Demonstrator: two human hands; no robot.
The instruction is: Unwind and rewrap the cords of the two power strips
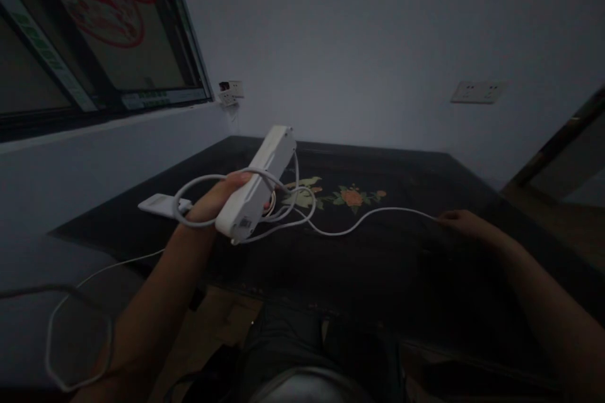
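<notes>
A long white power strip [259,186] is held tilted above the table, its far end raised. My left hand [236,186] is closed around its middle, fingers partly hidden behind it. The white cord [326,233] hangs in loose loops about the strip, and one loop passes round my left wrist. From these loops the cord runs right in a wavy line to my right hand [456,220], whose fingers are pinched on it over the right side of the table. A flat white object [163,204], its kind unclear, lies on the table beside my left wrist.
The dark table [350,277] bears a painted flower and bird design [352,196]. Behind it, wall sockets [477,92] sit at right and more sockets [231,93] in the left corner. A window [108,31] is at left. Another thin cable [118,262] hangs off the table's left edge.
</notes>
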